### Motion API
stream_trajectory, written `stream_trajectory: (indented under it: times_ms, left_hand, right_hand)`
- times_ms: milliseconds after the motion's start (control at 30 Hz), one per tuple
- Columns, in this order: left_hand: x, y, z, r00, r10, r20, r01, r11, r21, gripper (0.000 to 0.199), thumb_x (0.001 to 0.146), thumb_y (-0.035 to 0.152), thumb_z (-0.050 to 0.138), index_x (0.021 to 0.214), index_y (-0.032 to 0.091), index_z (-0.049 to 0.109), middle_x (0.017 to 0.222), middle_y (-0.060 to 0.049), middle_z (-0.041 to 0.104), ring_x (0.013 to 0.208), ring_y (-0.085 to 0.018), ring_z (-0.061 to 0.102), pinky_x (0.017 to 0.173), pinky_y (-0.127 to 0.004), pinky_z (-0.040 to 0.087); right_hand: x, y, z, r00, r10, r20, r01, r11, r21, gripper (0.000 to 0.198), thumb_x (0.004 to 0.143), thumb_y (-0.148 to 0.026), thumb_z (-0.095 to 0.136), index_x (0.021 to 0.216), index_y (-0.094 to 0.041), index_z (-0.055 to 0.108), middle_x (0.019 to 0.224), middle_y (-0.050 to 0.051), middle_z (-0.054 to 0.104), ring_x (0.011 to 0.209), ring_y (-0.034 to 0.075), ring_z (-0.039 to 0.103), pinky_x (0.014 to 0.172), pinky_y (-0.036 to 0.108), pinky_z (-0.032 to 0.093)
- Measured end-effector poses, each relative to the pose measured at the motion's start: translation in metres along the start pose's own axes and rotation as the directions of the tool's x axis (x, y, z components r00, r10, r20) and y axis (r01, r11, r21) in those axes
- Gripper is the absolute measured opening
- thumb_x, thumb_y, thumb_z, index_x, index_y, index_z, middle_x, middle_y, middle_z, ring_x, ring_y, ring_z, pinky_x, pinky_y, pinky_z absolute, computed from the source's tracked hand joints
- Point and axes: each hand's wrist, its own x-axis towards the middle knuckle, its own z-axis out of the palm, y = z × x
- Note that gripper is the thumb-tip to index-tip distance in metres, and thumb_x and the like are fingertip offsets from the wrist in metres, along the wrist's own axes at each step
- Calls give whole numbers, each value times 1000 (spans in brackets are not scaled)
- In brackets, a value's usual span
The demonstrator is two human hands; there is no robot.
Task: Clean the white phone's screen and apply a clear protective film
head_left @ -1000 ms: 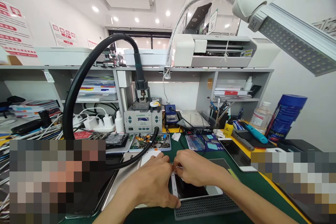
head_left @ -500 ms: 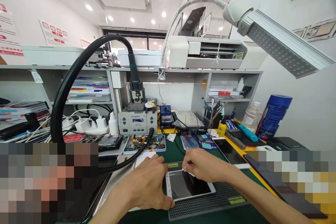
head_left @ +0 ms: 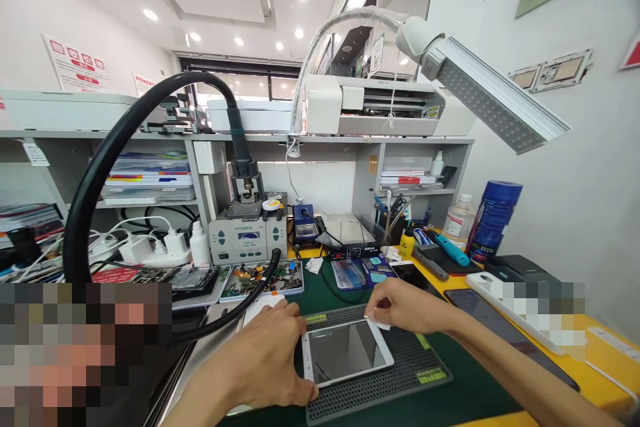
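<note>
A white-framed tablet (head_left: 345, 350) lies screen up on a dark perforated mat (head_left: 415, 361). My left hand (head_left: 263, 357) grips its left edge, thumb at the near corner and fingers towards the far corner. At the far right corner of the tablet, my right hand (head_left: 407, 307) pinches a small white wipe (head_left: 380, 324), fingers closed. The wipe is mostly covered by the fingers, and what it is made of is hard to make out. Beyond that hand, a white-edged phone (head_left: 413, 273) is partly hidden by it.
A hot-air rework station (head_left: 249, 240) stands behind, its thick black hose (head_left: 95, 173) arching over the left side. A tray of small parts (head_left: 265, 279) sits near my left hand. At right lie a dark panel (head_left: 505, 330) and bottles; a lamp (head_left: 495, 97) hangs above.
My right hand has moved with the wipe from the tablet's far edge, over the screen, to its far right corner. The view has turned right; my left hand keeps its hold.
</note>
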Motion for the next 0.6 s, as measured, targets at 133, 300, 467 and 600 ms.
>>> stream_trajectory:
  times_ms: [133,300,467,600]
  left_hand:
    - [1,0,0,1000,-4,-6,4,1000,19,41,62,54,71,86,21,64,95,-5,58,90,-26,55,76,-35,45]
    - [1,0,1,1000,-8,-11,8,1000,15,37,62,52,71,81,22,63,94,-5,58,90,-26,54,74,-34,44]
    - [0,1,1,1000,-2,-17,2,1000,1,36,62,51,72,81,22,63,94,-5,58,89,-26,55,74,-34,44]
    - [1,1,0,1000,5,-18,-5,1000,-9,36,63,51,72,83,22,64,95,-5,58,90,-25,55,75,-34,44]
  right_hand:
    - [-6,-2,4,999,6,-43,-4,999,35,23,83,-23,56,82,-13,76,77,6,71,61,14,53,52,22,35]
    - [-15,-6,7,997,8,-71,-3,998,67,23,84,-22,53,81,-12,74,69,4,67,57,12,50,49,21,33]
    - [-21,-2,9,997,8,-72,-2,996,87,22,83,-19,54,82,-13,75,73,4,68,60,13,52,51,21,34]
    - [-24,0,10,998,9,-60,-3,995,99,22,83,-19,55,84,-14,76,74,4,69,60,13,52,51,22,34]
